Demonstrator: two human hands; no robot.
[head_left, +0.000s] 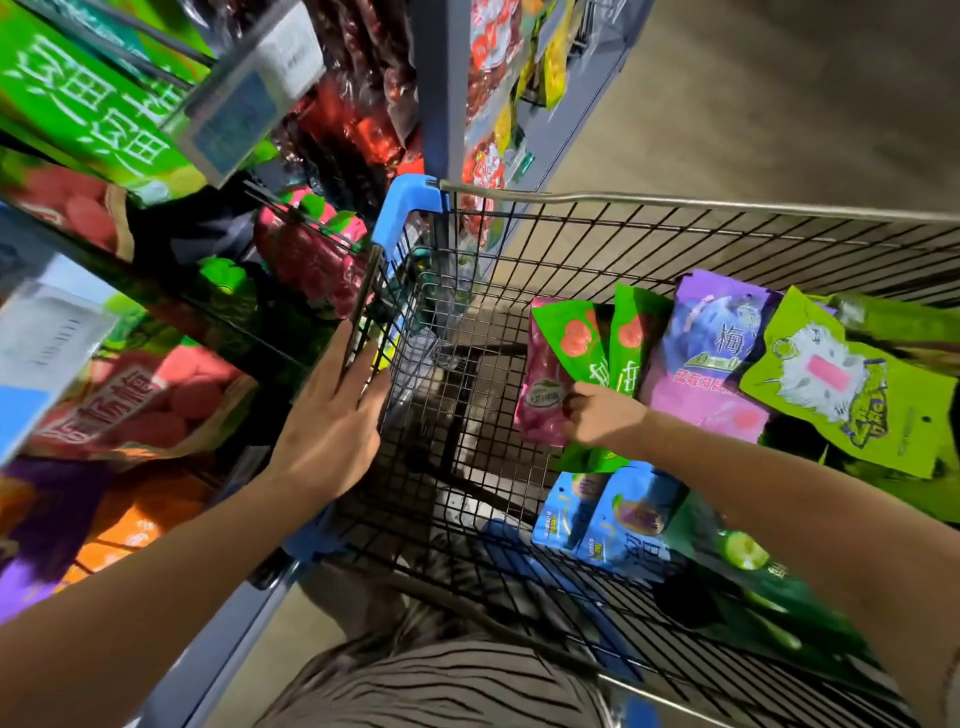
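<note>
Flat green plastic snack pouches, bunched in the curled fingers of the right hand, low inside the black wire shopping cart. Probably light, soft, crinkly and slick: best pinched across the flat middle. Left hand flat, fingers straight along the cart rim.
</note>
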